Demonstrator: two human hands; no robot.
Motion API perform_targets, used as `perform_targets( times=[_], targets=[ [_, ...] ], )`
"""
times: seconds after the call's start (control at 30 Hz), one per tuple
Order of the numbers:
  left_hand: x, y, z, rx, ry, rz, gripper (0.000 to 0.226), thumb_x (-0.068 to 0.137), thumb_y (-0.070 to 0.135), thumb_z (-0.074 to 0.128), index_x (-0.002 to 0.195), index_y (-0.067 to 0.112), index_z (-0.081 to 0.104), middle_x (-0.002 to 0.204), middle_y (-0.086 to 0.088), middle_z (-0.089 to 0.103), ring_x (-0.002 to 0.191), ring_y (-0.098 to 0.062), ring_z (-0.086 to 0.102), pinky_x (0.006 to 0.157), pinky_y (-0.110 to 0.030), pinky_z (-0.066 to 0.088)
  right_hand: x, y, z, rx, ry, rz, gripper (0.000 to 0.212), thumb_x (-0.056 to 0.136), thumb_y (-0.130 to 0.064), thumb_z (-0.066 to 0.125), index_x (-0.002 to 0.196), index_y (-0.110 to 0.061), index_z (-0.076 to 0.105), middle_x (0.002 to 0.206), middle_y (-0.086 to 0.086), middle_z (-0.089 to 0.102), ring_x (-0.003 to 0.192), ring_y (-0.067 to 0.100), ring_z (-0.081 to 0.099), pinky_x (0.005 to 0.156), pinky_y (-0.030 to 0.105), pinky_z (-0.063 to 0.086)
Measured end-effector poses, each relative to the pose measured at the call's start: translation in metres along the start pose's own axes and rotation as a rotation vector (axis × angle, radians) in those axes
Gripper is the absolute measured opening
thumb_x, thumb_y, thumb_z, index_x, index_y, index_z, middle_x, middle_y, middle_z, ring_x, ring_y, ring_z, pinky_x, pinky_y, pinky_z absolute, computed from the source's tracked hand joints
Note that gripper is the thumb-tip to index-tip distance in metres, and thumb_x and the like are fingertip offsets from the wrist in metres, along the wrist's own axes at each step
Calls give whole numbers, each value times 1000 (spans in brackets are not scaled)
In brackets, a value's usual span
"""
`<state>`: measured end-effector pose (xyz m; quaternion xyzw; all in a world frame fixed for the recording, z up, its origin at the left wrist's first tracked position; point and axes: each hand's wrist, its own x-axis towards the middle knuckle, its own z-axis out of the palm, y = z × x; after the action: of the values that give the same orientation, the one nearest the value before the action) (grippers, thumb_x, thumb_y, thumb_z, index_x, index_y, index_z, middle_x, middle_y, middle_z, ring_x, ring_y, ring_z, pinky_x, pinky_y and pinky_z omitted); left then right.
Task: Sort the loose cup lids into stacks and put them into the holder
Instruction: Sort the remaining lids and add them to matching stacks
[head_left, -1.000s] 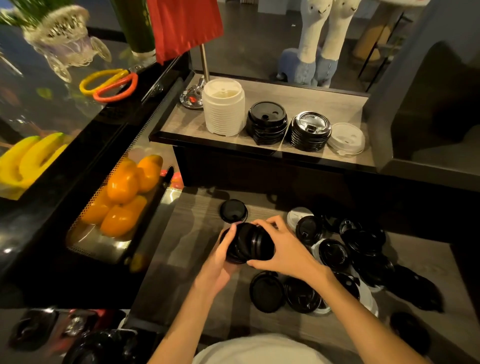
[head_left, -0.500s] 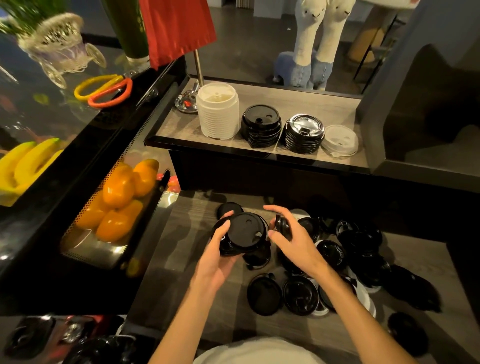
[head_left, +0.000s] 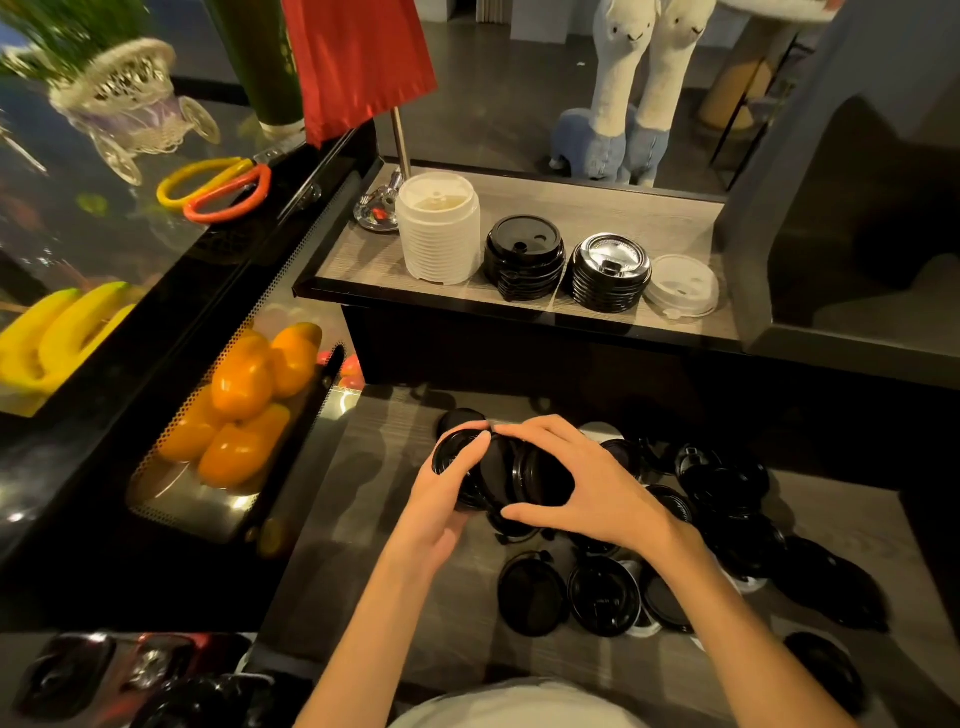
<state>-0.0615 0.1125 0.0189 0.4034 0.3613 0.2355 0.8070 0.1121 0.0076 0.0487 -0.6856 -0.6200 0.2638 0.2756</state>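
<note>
Above the lower counter (head_left: 395, 519), the left hand (head_left: 441, 499) and right hand (head_left: 587, 488) curl around a short stack of black lids (head_left: 498, 475), likely light, slick plastic best gripped by the rims.

Loose black lids (head_left: 691, 545) are crowding the lower counter's (head_left: 363, 519) right half while its left strip is lying bare; four lid stacks (head_left: 524, 257) are lining the upper shelf's (head_left: 343, 270) front, leaving room behind them
</note>
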Motion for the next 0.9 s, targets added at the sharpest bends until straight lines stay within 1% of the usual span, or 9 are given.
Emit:
perform_targets(
  times=[0.1, 0.2, 0.27, 0.37, 0.43, 0.57, 0.73, 0.8, 0.9],
  targets=[
    [0, 6, 3, -12, -11, 9, 43, 93, 38, 66, 132, 19, 64, 130, -13, 69, 122, -33, 66, 101, -52, 53, 0, 0, 0, 4, 42, -18, 78, 81, -52, 82, 148, -46, 43, 141, -25, 41, 132, 2, 48, 106, 32, 51],
    [0, 9, 5, -116, 25, -8, 46, 103, 49, 47, 134, 19, 64, 132, -15, 68, 125, -34, 64, 106, -54, 48, 2, -1, 1, 91, 166, 4, 69, 80, -48, 84, 140, -37, 53, 135, -22, 47, 128, 0, 51, 105, 22, 48],
    [0, 10, 5, -159, 50, 4, 45, 106, 44, 41, 133, 18, 65, 133, -15, 67, 126, -36, 62, 108, -57, 45, 2, -2, 1, 177, 236, 67, 63, 78, -51, 84, 133, -35, 58, 129, -21, 52, 123, -2, 54, 102, 20, 49],
    [-2, 7, 7, -100, 24, 41, 40, 106, 39, 38, 134, 25, 64, 132, -9, 68, 126, -32, 63, 102, -55, 50, 2, -5, 5, 252, 277, 154, 59, 77, -60, 80, 129, -41, 59, 125, -21, 57, 117, -6, 57, 97, 19, 50],
    [-5, 7, 13, -39, -5, 42, 39, 108, 44, 36, 133, 31, 64, 132, -3, 69, 125, -26, 64, 98, -49, 55, 3, -9, 9, 248, 291, 187, 59, 76, -65, 78, 127, -42, 59, 122, -22, 58, 113, -7, 58, 95, 19, 52],
    [-8, 9, 19, 5, -79, 21, 43, 104, 50, 42, 140, 32, 57, 137, -6, 66, 127, -24, 64, 104, -48, 52, 4, -18, 11, 265, 261, 193, 69, 73, -69, 78, 132, -46, 50, 126, -21, 61, 116, -4, 60, 96, 25, 56],
    [-9, 14, 19, -152, -73, -36, 42, 105, 44, 40, 137, 28, 62, 137, -11, 65, 122, -29, 66, 89, -47, 57, 2, -31, -2, 232, 357, 181, 67, 74, -61, 82, 130, -45, 49, 128, -22, 46, 118, -11, 51, 89, 9, 49],
    [-11, 12, 22, -196, -102, -77, 44, 105, 43, 41, 140, 23, 60, 137, -11, 66, 124, -30, 66, 89, -50, 58, 4, -36, -6, 220, 385, 160, 71, 74, -63, 81, 134, -45, 48, 129, -22, 49, 119, -8, 52, 93, 14, 51],
    [-16, 10, 31, -212, -126, -114, 51, 98, 47, 48, 138, 18, 61, 131, -11, 70, 121, -26, 67, 92, -45, 58, 8, -43, -4, 172, 364, 174, 78, 70, -75, 76, 135, -48, 42, 124, -25, 59, 119, -1, 57, 98, 28, 53]
  ],
)
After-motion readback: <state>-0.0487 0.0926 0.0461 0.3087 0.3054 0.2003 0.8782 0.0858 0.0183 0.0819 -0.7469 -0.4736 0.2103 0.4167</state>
